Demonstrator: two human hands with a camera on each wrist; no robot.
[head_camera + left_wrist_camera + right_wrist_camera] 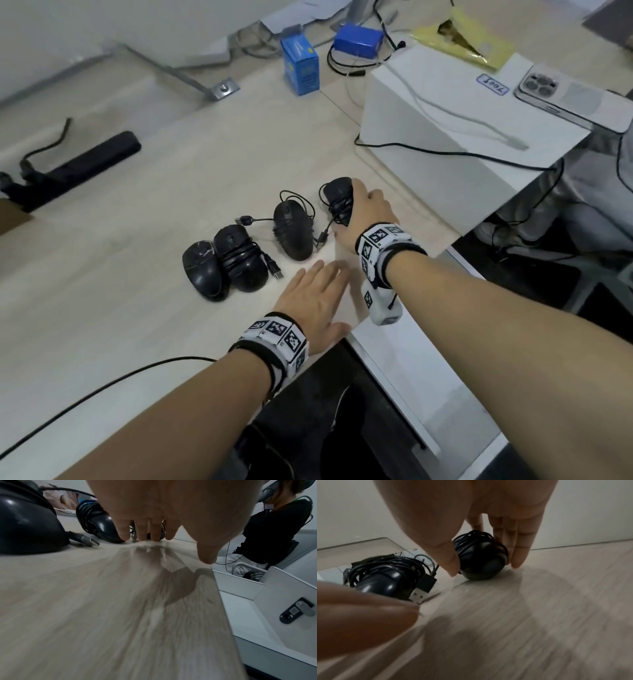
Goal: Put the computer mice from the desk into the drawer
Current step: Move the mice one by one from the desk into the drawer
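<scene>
Several black computer mice with cords wound round them lie on the pale wooden desk [137,325]: two side by side [202,270] [241,258], a third [293,229], and the rightmost mouse [337,197] [482,561]. My right hand [346,212] [485,568] grips the rightmost mouse between thumb and fingers while it sits on the desk. My left hand [329,298] [176,547] is flat with straight fingers just over the desk near its front edge and holds nothing. The white drawer [394,370] [240,608] stands open below the desk edge at the right.
A white box [445,130] stands right behind the held mouse, with a phone [568,96] on it. Two blue boxes [301,68] [358,39] sit at the back, a black power strip [78,168] at the left. A black cable [102,387] crosses the front. A seated person [274,527] is beyond the drawer.
</scene>
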